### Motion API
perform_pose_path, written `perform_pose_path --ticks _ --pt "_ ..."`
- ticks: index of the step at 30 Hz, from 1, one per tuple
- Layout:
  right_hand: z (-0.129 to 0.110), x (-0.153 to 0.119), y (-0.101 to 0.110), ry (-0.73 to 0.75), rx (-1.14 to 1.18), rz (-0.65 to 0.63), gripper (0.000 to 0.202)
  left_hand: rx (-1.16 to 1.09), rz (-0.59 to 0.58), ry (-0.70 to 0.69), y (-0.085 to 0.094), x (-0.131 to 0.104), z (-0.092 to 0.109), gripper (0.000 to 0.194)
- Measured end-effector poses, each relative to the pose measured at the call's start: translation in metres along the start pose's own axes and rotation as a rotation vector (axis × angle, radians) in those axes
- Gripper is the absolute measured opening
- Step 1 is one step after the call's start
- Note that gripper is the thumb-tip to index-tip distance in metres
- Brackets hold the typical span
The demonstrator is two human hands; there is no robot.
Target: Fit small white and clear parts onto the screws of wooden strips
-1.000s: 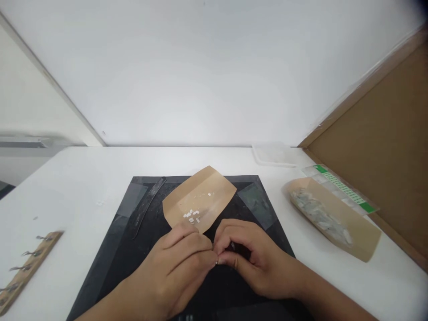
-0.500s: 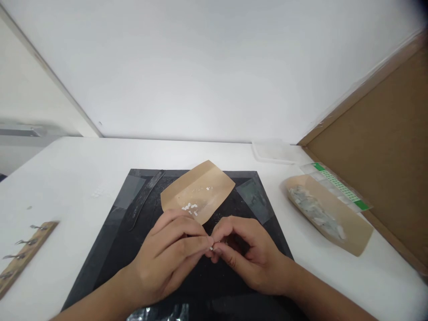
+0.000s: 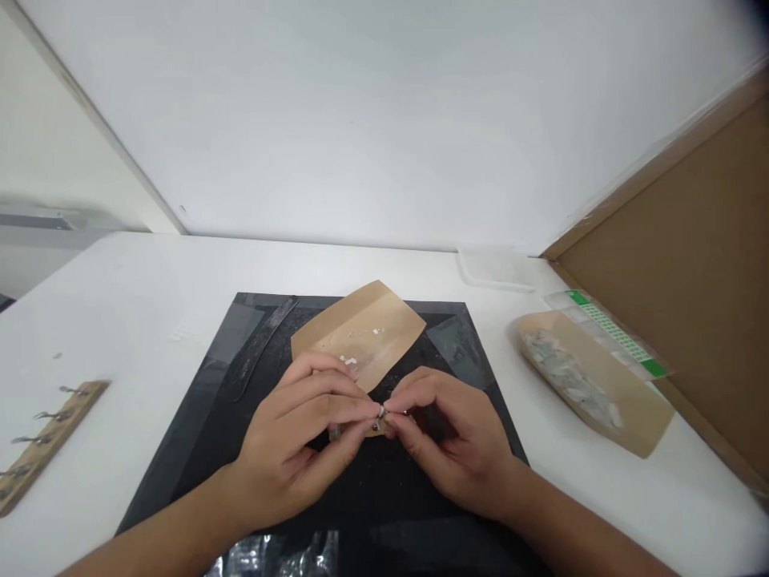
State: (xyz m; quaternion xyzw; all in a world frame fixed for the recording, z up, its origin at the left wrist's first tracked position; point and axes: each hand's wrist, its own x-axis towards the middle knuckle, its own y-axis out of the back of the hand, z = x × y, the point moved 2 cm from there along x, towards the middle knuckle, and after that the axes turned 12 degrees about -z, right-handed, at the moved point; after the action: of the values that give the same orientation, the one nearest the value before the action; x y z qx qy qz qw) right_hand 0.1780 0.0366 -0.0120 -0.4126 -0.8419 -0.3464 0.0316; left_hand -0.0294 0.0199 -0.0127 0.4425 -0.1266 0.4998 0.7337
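Observation:
Over the black mat, my left hand (image 3: 309,441) and my right hand (image 3: 453,441) meet at the fingertips. Both are closed in a pinch around a small pale piece (image 3: 380,411), with tiny shiny metallic spots beside it. Fingers hide most of it, so its kind is unclear. Just beyond my hands lies an open brown paper tray (image 3: 393,320). White chips (image 3: 347,360) are scattered in it, partly covered by my left fingers.
A black nail file (image 3: 264,344) lies on the black mat (image 3: 198,449). To the right, another paper tray (image 3: 642,417) holds translucent flakes (image 3: 570,377), beside a clear case with a green label (image 3: 618,332). At left is a wooden strip (image 3: 57,441) with metal clips. A clear plastic lid (image 3: 496,268) lies behind.
Both hands have tilted slightly and shifted up in the view, which itself has moved a little. Shiny metallic spots now show at the fingertips, and the left fingers cover more of the chips.

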Motion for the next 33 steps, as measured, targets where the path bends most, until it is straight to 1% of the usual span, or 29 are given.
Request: perform_pose_path --ticks 4,10,13,16,19,23,28,33 --pt "-0.002 0.000 -0.002 0.040 -0.105 0.026 0.011 -0.017 0.003 0.063 -0.002 -0.001 0.000 0.024" --pt "-0.004 -0.001 -0.009 0.107 -0.303 0.085 0.015 -0.025 -0.017 0.155 -0.005 -0.002 0.000 0.016" --pt "-0.007 -0.002 -0.011 0.128 -0.361 0.104 0.016 -0.005 -0.024 0.174 -0.004 -0.002 0.000 0.013" --pt "-0.009 -0.002 -0.011 0.145 -0.408 0.113 0.016 0.040 -0.026 0.159 -0.003 -0.001 0.002 0.013" --pt "-0.011 -0.003 -0.011 0.145 -0.461 0.088 0.021 0.084 -0.021 0.147 -0.003 0.000 0.005 0.015" --pt "-0.013 -0.003 -0.011 0.134 -0.487 0.030 0.028 0.101 -0.010 0.152 -0.005 -0.001 0.007 0.018" --pt "-0.014 -0.003 -0.013 0.104 -0.478 0.057 0.026 0.095 -0.018 0.189 -0.006 -0.003 0.006 0.017" --pt "-0.012 -0.001 -0.014 0.081 -0.461 0.052 0.022 0.068 -0.045 0.236 -0.006 -0.006 0.004 0.016"
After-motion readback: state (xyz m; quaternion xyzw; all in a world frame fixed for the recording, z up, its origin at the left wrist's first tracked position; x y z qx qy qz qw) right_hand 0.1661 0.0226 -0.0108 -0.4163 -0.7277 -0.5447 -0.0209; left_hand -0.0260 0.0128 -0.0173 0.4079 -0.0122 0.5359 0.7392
